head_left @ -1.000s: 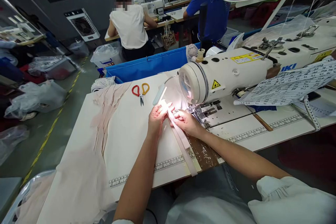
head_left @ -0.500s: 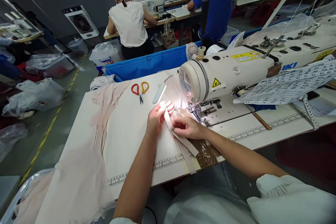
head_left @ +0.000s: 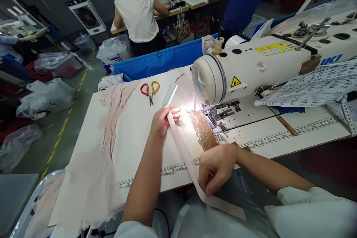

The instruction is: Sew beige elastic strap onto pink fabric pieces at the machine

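Note:
A pale pink fabric strip (head_left: 182, 148) runs from my left hand down over the table's front edge. My left hand (head_left: 164, 121) pinches its upper end beside the lit needle area of the sewing machine (head_left: 212, 78). Lower down, my right hand (head_left: 219, 167) is closed on the strip near the front edge, fingers curled, and the loose tail hangs toward my lap. A brown taped patch (head_left: 205, 130) lies on the table between my hands and the machine's presser foot.
Scissors (head_left: 150, 93) with red and yellow handles lie beyond my left hand, near a small lamp (head_left: 169, 95). Pink fabric pieces (head_left: 86, 182) cover the table's left side. A wooden-handled tool (head_left: 287, 125) and printed sheets (head_left: 312, 85) are at right. Two people sit ahead.
My right hand has slid down along the strip toward the table's front edge, drawing it out straight. My left hand still holds the upper end. The view has shifted slightly.

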Motion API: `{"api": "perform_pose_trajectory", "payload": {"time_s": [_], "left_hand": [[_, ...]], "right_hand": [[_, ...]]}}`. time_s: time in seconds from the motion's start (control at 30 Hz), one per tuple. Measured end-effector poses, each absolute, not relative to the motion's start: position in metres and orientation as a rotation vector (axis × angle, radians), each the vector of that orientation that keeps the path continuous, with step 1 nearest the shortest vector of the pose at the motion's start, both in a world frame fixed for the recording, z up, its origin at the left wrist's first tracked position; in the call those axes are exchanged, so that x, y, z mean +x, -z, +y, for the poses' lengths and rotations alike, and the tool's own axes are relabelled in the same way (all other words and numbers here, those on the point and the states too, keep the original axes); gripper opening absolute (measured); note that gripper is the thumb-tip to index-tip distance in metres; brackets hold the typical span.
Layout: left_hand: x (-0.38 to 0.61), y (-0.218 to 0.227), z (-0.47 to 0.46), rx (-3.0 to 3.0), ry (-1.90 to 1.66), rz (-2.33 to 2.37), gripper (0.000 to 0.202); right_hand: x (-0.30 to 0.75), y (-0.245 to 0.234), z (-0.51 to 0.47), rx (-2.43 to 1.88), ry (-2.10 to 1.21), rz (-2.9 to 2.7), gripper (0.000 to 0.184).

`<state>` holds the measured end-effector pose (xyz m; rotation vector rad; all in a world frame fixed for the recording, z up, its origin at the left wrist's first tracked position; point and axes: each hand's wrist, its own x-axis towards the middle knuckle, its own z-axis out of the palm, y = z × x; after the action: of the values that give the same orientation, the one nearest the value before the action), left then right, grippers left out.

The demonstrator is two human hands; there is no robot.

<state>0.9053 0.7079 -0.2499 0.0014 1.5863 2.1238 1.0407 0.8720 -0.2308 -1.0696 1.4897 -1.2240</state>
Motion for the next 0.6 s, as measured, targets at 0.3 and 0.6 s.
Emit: {"api": "perform_pose_trajectory", "payload": {"time_s": [0.3, 0.6], "left_hand": [[0.911, 0.234, 0.707, 0.031, -2.321, 1.467, 0.022], [0.897, 0.244, 0.697, -0.027, -2.164, 1.688, 0.026]], "right_hand": [[1.032, 0.234, 0.87, -0.251, 1.499, 2.319, 0.015], [1.026, 0.246, 0.869, -0.285, 1.623, 2.0, 0.03]]}}
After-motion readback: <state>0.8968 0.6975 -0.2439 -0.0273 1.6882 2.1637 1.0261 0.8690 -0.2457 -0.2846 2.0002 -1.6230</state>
